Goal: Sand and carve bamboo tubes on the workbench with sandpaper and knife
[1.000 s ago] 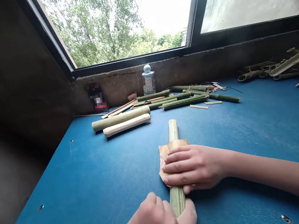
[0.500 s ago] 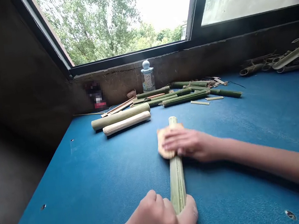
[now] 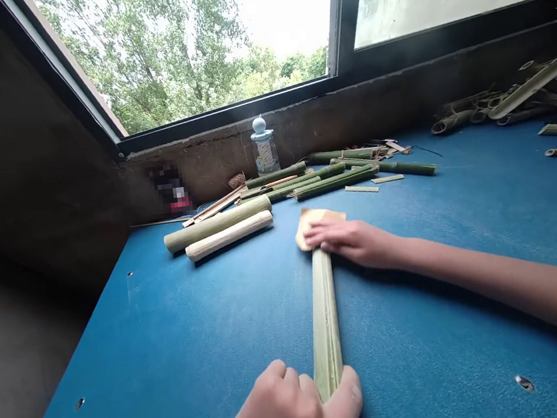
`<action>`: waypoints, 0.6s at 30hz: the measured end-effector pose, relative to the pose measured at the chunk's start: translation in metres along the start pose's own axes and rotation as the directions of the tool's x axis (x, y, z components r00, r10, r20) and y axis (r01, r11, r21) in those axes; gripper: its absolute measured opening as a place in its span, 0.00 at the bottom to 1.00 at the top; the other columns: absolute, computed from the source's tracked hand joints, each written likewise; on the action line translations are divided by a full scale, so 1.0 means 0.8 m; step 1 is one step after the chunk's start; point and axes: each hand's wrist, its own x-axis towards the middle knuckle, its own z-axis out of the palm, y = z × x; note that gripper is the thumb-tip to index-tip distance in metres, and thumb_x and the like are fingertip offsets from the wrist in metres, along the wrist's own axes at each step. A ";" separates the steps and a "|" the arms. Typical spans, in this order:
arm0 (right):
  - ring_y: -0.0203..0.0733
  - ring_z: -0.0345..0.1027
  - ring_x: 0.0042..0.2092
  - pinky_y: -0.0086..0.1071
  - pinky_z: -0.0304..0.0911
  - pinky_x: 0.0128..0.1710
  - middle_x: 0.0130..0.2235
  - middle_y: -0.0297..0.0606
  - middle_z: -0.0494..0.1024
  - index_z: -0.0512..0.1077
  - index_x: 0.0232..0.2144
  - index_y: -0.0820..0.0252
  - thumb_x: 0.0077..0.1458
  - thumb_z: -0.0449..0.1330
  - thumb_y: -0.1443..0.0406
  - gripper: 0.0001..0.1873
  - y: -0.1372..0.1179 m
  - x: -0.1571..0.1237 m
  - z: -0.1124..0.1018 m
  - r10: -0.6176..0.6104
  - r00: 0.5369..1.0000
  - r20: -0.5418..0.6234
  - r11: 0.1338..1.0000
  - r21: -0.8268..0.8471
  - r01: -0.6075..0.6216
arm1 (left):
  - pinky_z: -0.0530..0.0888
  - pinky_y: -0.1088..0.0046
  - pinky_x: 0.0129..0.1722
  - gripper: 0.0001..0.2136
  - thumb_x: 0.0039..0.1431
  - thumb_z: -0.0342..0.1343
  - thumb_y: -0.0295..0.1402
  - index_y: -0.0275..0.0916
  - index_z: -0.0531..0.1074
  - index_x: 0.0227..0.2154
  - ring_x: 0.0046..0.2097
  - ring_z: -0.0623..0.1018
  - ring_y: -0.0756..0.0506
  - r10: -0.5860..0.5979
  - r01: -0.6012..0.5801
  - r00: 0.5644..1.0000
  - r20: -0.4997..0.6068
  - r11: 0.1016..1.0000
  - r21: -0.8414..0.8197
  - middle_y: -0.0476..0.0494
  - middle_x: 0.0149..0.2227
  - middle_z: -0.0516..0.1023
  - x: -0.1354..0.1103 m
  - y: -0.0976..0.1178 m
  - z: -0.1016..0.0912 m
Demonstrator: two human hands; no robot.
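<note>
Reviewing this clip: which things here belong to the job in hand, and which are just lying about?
Part of the job:
left hand holding a bamboo length
right hand pressing on sandpaper

Lying about:
pale peeled bamboo rod
thick green bamboo tube
thin green bamboo sticks
blue-lidded jar
heap of bamboo offcuts

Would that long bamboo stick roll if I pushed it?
Probably yes, a little: the bamboo stick looks rounded. It seems stiff, since it lies straight. It is likely light for its size, because the bamboo pieces at the far right look hollow.
</note>
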 end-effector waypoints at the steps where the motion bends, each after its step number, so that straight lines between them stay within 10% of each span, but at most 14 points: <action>1: 0.44 0.62 0.65 0.44 0.56 0.67 0.57 0.39 0.76 0.75 0.52 0.55 0.68 0.52 0.64 0.16 -0.022 -0.004 0.010 -0.071 0.996 0.047 0.997 0.045 0.069 | 0.61 0.67 0.14 0.15 0.64 0.43 0.38 0.39 0.74 0.40 0.14 0.62 0.45 0.002 -0.002 1.000 0.000 1.000 0.001 0.51 0.14 0.65 -0.001 0.001 0.000; 5: 0.39 0.67 0.62 0.38 0.56 0.67 0.54 0.41 0.79 0.73 0.54 0.58 0.68 0.51 0.66 0.17 -0.059 -0.003 0.028 -0.344 0.927 0.149 0.926 0.214 0.310 | 0.61 0.66 0.16 0.17 0.63 0.44 0.40 0.38 0.75 0.42 0.15 0.64 0.45 0.004 -0.004 0.999 0.036 1.000 -0.009 0.50 0.16 0.67 0.000 -0.001 -0.002; 12: 0.49 0.66 0.61 0.47 0.58 0.64 0.56 0.42 0.77 0.75 0.52 0.56 0.68 0.48 0.57 0.20 0.073 0.003 -0.028 0.123 0.982 -0.141 0.992 -0.006 -0.125 | 0.67 0.65 0.23 0.27 0.64 0.48 0.43 0.36 0.64 0.62 0.26 0.74 0.42 -0.146 0.127 0.954 0.263 0.988 0.090 0.46 0.30 0.74 0.014 -0.024 -0.011; 18: 0.54 0.75 0.46 0.47 0.69 0.49 0.45 0.46 0.82 0.76 0.48 0.62 0.68 0.46 0.52 0.26 0.099 -0.019 -0.044 0.321 0.912 -0.254 0.932 -0.089 -0.352 | 0.63 0.71 0.24 0.14 0.67 0.45 0.39 0.36 0.72 0.38 0.30 0.75 0.45 -0.427 0.378 0.673 0.604 0.900 0.216 0.43 0.36 0.73 0.029 -0.103 -0.027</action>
